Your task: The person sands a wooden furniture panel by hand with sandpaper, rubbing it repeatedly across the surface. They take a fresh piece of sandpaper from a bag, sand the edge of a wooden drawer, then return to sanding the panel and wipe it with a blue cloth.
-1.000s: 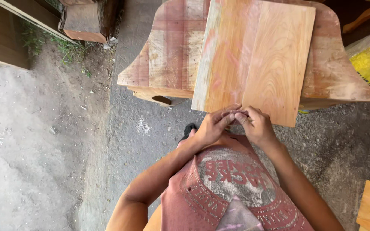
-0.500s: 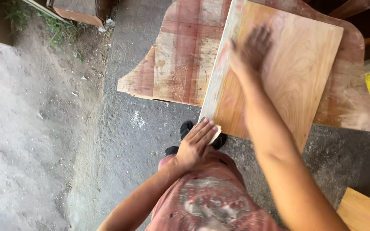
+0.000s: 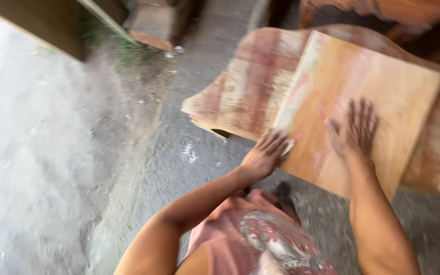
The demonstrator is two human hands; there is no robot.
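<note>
A pale square wooden board (image 3: 383,86) lies on top of a larger reddish wooden slab (image 3: 245,86). My right hand (image 3: 355,130) lies flat on the board's near half, fingers spread, with nothing in it. At the board's near left corner, my left hand (image 3: 266,155) presses its fingers down on a small pale scrap (image 3: 290,147). The frame is blurred, so I cannot tell what kind of scrap it is. My reddish printed shirt (image 3: 260,239) fills the bottom middle.
Grey concrete ground (image 3: 189,153) runs under the slab, and dusty ground (image 3: 36,153) spreads to the left. A wooden block (image 3: 154,25) and a plank stand at the top left. More reddish wood (image 3: 383,10) lies behind the slab.
My right hand has slid back down the board towards me. The left hand stays at the board's near left corner. The view has swung left and blurred.
</note>
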